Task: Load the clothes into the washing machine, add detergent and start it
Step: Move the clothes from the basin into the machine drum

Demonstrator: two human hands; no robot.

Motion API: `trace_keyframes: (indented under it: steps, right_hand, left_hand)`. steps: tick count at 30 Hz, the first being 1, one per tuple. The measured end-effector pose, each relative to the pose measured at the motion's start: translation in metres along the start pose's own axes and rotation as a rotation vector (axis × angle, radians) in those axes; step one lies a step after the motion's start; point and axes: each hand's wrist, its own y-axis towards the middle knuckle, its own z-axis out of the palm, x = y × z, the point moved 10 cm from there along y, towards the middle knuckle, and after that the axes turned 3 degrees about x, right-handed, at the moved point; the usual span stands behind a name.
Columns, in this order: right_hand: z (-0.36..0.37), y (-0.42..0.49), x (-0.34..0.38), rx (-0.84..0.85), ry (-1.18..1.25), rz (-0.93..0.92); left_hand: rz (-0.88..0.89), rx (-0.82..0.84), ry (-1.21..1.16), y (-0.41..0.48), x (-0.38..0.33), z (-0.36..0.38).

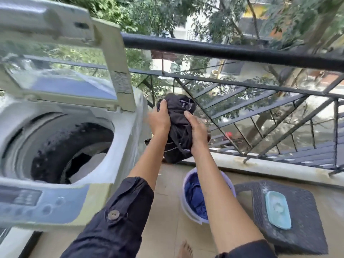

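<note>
Balcony laundry scene, taken from the head camera. Clutched between left hand (160, 120) and right hand (197, 131), both clamped firmly round it: dark garment (178, 116), bunched into a soft, crumpled lump with pale stitching and loose threads, raised in the air just right of the washing machine (121, 142) and close in front of the black metal railing (223, 48). Not yet over the drum (74, 146), a wet, dark, perforated cylinder with dark and pale cloth already lying at the bottom. Propped upright behind it: glazed lid (111, 58) in a cream plastic frame. Below the arms, on the tiled floor: round lilac plastic basin (186, 211) holding crumpled blue clothes (195, 198); beside it, dark woven-pattern stool (301, 229) carrying a pale blue, rounded-rectangle box (278, 209). Judged risks: garment dropped through or over the open bars if loosened so near the railing; trailing threads snagged on the machine's corner during the swing across; lid knocked down onto the wrists.
</note>
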Motion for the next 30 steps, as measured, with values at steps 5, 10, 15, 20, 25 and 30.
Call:
trace_keyframes:
  steps: [5, 10, 15, 20, 25, 30]
  right_hand:
    - [0.104, -0.007, -0.007, 0.061, -0.034, -0.064]
    - [0.201, -0.012, -0.033, 0.117, -0.029, -0.069]
    - [0.271, -0.016, -0.078, 0.162, -0.109, -0.028]
    - [0.309, -0.020, -0.131, 0.205, -0.166, 0.107]
    - [0.318, -0.020, -0.168, 0.177, -0.204, 0.225]
    - [0.320, -0.017, -0.197, 0.207, -0.324, 0.282]
  left_hand:
    - [0.027, -0.073, 0.020, 0.034, -0.031, -0.095]
    - [-0.011, -0.162, -0.084, 0.073, -0.038, -0.187]
    - [-0.006, -0.209, -0.004, 0.104, -0.033, -0.265]
    - [-0.041, -0.215, 0.070, 0.121, -0.005, -0.317]
    - [-0.083, -0.136, 0.175, 0.136, 0.025, -0.338]
    - [-0.130, -0.152, 0.199, 0.139, 0.045, -0.352]
